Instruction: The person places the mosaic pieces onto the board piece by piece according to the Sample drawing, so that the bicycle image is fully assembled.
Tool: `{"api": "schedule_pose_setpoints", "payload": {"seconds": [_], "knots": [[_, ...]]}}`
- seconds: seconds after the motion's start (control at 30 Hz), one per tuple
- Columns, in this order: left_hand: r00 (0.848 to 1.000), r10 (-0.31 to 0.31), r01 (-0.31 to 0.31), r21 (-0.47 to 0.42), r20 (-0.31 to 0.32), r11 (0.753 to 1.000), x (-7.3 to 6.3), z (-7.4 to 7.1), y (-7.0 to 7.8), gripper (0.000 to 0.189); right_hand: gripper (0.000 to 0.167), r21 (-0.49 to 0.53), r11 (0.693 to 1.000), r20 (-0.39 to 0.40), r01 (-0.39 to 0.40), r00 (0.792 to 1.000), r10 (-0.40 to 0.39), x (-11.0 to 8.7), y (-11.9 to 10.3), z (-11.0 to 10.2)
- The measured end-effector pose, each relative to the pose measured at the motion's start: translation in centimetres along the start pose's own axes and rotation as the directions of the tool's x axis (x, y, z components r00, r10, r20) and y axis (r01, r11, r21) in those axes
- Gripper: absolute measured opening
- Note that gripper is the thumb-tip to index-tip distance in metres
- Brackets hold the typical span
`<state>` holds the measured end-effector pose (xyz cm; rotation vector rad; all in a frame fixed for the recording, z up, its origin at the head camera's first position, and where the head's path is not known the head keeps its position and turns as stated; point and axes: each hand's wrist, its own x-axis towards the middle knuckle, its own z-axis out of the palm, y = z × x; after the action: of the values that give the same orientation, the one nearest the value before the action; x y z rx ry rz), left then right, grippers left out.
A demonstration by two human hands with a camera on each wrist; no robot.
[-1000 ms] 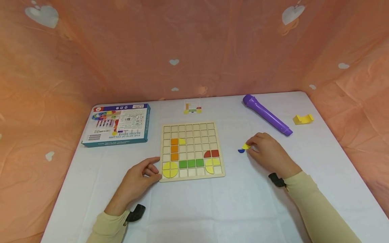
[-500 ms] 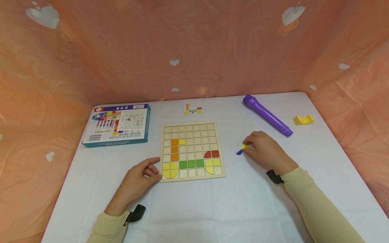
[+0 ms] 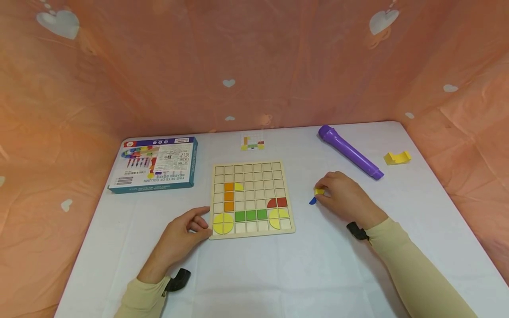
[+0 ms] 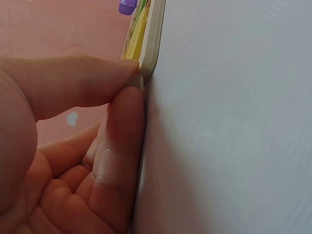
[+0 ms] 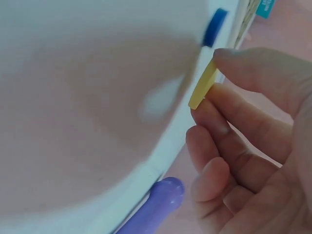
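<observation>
My right hand (image 3: 342, 194) pinches a yellow tile (image 3: 319, 192) between thumb and fingertips, right of the grid board. In the right wrist view the yellow tile (image 5: 202, 87) shows edge-on. Close by lies a small blue tile (image 3: 313, 201), apart from the fingertips in the right wrist view. The wooden grid board (image 3: 254, 172) carries orange, green, red and yellow tiles. At its left edge, my left hand (image 3: 180, 232) touches the wood near the front corner with thumb and index finger, the other fingers loosely bent. The left wrist view shows the fingertips against the board corner (image 4: 151, 58).
A small pattern card (image 3: 252, 141) lies behind the board. To the left is a flat box (image 3: 153, 164) with printed pictures. A purple toy microphone (image 3: 350, 151) and a yellow block (image 3: 397, 157) lie at the right. Orange curtain surrounds the white table (image 3: 246, 274).
My right hand has shifted slightly left with the yellow tile. The blue tile has turned and moved a little toward the near side. The left hand and board stay put.
</observation>
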<state>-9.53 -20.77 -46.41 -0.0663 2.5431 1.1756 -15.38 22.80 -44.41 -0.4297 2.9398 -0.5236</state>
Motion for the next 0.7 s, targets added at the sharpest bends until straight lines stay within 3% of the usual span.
{"api": "schedule_pose_setpoints", "payload": {"seconds": [0.2,0.33,0.53,0.7], "knots": [[1.0,-0.002,0.002,0.003,-0.002,1.0,0.0,0.1,-0.1,0.06,0.021,0.002,0.999,-0.016,0.034,0.999,-0.034,-0.5,-1.9,0.0],[1.0,-0.001,0.001,0.011,-0.004,1.0,0.1,0.1,-0.2,0.06,0.022,-0.026,0.994,-0.027,0.103,0.994,-0.104,-1.0,-3.6,0.6],[1.0,0.0,0.0,0.013,-0.001,1.0,0.1,0.1,-0.1,0.061,0.023,-0.063,0.965,-0.051,0.256,0.964,-0.259,-1.7,-5.7,2.0],[1.0,0.001,-0.001,0.012,0.001,1.0,0.1,0.0,0.0,0.06,0.023,-0.059,0.944,-0.062,0.326,0.942,-0.329,-2.2,-7.0,2.9]]}}
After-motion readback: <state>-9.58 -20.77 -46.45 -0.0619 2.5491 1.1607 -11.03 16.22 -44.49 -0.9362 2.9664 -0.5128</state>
